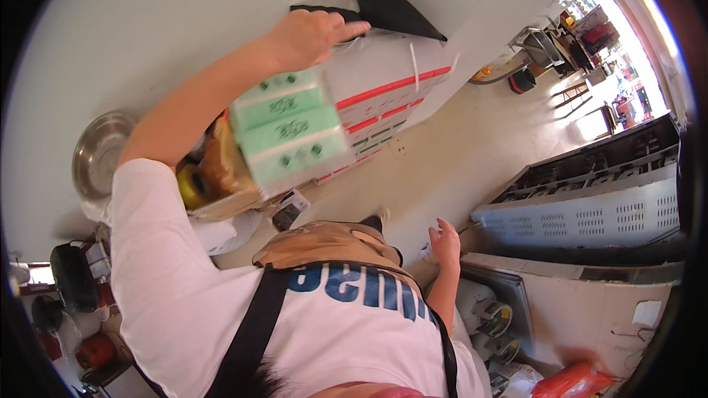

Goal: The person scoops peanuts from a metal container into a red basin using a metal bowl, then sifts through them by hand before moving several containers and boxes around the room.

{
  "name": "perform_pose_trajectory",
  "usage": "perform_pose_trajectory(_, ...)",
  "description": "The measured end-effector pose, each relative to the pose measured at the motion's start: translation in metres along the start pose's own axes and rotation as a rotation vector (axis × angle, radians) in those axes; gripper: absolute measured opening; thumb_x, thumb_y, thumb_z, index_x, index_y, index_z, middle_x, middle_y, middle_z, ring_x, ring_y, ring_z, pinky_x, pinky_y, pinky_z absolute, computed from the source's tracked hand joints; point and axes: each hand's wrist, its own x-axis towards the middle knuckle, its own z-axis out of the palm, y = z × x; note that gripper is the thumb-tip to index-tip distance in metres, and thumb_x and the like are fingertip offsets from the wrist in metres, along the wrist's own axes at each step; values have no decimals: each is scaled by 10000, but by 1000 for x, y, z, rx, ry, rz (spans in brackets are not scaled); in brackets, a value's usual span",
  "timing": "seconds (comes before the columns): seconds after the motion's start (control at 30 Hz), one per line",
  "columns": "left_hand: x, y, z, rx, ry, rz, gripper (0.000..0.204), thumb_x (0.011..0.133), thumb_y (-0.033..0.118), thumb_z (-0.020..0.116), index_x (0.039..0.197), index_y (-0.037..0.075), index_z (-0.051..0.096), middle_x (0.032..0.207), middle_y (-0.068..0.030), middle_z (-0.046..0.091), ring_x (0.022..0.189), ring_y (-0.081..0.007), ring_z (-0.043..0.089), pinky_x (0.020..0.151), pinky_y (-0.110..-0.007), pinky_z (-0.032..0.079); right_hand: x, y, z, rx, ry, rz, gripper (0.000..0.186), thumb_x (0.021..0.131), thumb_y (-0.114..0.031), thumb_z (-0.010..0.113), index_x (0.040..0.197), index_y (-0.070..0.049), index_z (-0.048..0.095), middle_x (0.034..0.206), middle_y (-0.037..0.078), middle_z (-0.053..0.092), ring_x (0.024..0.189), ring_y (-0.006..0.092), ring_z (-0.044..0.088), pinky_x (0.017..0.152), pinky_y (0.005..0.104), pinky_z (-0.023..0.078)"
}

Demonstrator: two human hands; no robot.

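Note:
My left hand (pixel 306 35) reaches far out, its index finger stretched along the edge of a black cloth (pixel 397 11) and its other fingers bent; the thumb is hidden. That cloth forms a raised, pointed flap on a white box with red stripes (pixel 369 70). Just below the hand is a light green, soft plastic-wrapped pack (pixel 287 121), blurred at its edges. I cannot tell whether the hand touches it. My right hand (pixel 444 243) hovers by my side with nothing in it, fingers loosely apart.
Beside the pack, an open cardboard box holds a yellow round item (pixel 195 186). A steel bowl (pixel 99 155) stands near my left arm. To the right are a metal stove unit (pixel 582 210), a gas cylinder (pixel 476 302) and a red plastic bag (pixel 574 382). Tiled floor (pixel 435 144) runs toward a bright doorway.

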Motion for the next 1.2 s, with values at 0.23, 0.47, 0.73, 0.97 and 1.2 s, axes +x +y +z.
perform_pose_trajectory(0.23, 83, -12, 83, 196, -534, -113, 511, 815, 81, 533, 1315, 132, 443, 823, -120, 604, 735, -286, 622, 565, -404, 478, 187, -54, -46, -53, 33, -373, 356, 841, -208, 620, 1162, -55, 593, 1060, 141, 628, 941, 307, 622, 808, 395, 500)
perform_pose_trajectory(0.47, 89, -24, 62, 138, -401, -48, 78, 731, 112, 581, 771, 88, 518, 701, -45, 512, 657, -224, 570, 504, -355, 433, 333, -165, -95, 203, 200, -952, 357, 795, -143, 664, 1132, -43, 598, 1085, 141, 618, 952, 329, 599, 829, 407, 485)
perform_pose_trajectory(0.73, 73, 72, 19, 187, -239, -53, 285, 669, 147, 612, 950, 107, 628, 639, 29, 375, 549, -94, 424, 460, -235, 307, 359, -262, -115, 276, 503, -1354, 365, 696, -125, 719, 1044, -88, 618, 1159, 118, 575, 1031, 277, 537, 923, 436, 403)
perform_pose_trajectory(0.97, 51, 116, 37, 41, -82, -55, 302, 720, 151, 638, 1020, 111, 643, 646, 46, 438, 528, -93, 408, 469, -222, 292, 390, -231, -90, 226, 296, -1250, 227, 617, 16, 596, 824, -76, 592, 906, 34, 642, 864, 237, 590, 895, 417, 417)
perform_pose_trajectory(1.2, 68, 107, 16, -30, 110, -204, 190, 697, 172, 644, 877, 109, 636, 726, 16, 438, 471, -85, 404, 405, -233, 283, 360, -235, -76, 179, 316, -1186, 244, 663, 3, 617, 898, -53, 589, 1003, 109, 625, 954, 319, 575, 846, 417, 444)
